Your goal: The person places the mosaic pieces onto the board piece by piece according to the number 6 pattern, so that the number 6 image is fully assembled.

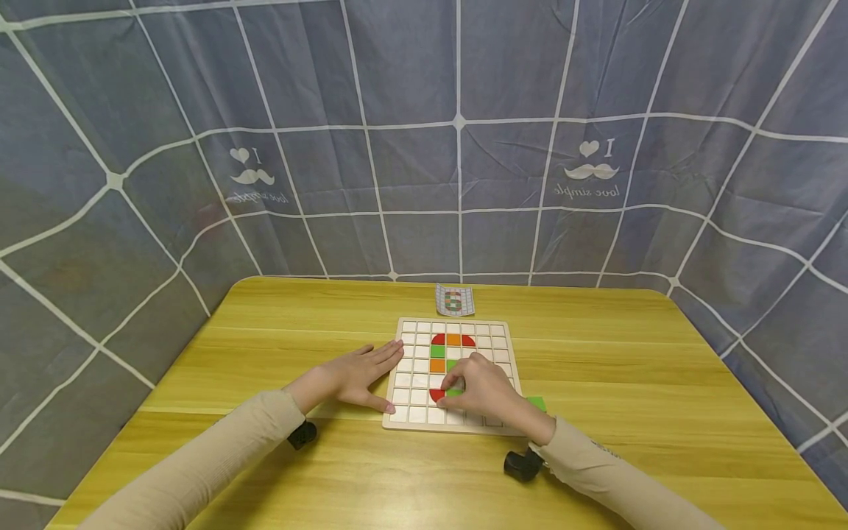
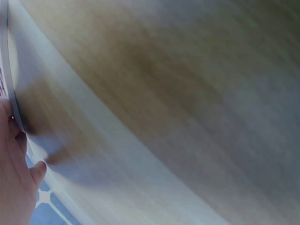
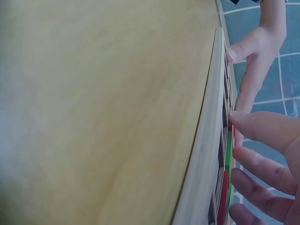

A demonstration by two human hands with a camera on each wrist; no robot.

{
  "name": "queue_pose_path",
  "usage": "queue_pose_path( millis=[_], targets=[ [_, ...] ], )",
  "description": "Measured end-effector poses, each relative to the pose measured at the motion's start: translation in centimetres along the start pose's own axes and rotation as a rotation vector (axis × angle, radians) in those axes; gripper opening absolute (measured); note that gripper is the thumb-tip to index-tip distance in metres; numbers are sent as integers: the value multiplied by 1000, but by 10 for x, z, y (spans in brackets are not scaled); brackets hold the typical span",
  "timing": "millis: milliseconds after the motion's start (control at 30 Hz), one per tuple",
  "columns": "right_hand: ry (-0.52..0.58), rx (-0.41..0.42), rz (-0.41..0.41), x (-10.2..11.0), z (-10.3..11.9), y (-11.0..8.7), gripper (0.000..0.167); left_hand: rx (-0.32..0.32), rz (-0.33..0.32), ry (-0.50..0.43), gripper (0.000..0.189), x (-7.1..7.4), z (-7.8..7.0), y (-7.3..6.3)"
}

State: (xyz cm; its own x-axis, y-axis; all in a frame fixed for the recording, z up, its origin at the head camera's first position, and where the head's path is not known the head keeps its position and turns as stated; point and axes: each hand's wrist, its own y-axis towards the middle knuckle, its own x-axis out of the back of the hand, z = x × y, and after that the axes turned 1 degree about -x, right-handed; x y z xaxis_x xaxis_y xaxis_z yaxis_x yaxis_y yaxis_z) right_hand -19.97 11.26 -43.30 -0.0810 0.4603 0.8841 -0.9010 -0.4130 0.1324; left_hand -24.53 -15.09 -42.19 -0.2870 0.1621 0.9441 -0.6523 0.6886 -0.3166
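A light wooden grid board [image 1: 397,425] lies on the table, holding several red, orange and green tiles. My right hand [image 1: 486,386] reaches over its lower middle, thumb and forefinger tips apart at a red round-edged tile [image 1: 436,395] in the grid. In the right wrist view the thumb touches a red tile, and the forefinger lies by a green tile [image 3: 228,150]. Part of the tile group is hidden beneath this hand. With straight, spread fingers, my left hand [image 1: 363,377] rests along the board's left edge, its thumb near the lower left corner.
Behind the board lies a small picture card [image 1: 455,300] with a coloured grid pattern. Some green [image 1: 536,403] shows on the table beside the right wrist. Black wrist cameras [image 1: 523,465] hang under the sleeves. A grey curtain [image 1: 424,169] with white lines surrounds the wooden table [image 1: 596,346].
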Motion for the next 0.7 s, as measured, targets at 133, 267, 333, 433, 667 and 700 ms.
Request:
queue_pose_path(
  millis=[133, 267, 333, 433, 667, 700],
  targets=[
    [25, 21, -1, 1, -1, -1, 18, 8, 4, 8, 104, 0, 0, 0],
    [53, 39, -24, 6, -4, -2, 16, 4, 0, 13, 104, 0, -1, -1],
    [61, 42, -38, 9, -7, -3, 15, 4, 0, 12, 105, 0, -2, -1],
    [55, 42, -54, 13, -11, -4, 14, 2, -2, 5, 105, -1, -1, -1],
    [72, 61, -62, 27, -28, -11, 14, 4, 3, 4, 105, -1, 0, 0],
    [81, 65, -62, 30, -31, -12, 14, 6, 7, 8, 105, 0, 0, 0]
  ],
)
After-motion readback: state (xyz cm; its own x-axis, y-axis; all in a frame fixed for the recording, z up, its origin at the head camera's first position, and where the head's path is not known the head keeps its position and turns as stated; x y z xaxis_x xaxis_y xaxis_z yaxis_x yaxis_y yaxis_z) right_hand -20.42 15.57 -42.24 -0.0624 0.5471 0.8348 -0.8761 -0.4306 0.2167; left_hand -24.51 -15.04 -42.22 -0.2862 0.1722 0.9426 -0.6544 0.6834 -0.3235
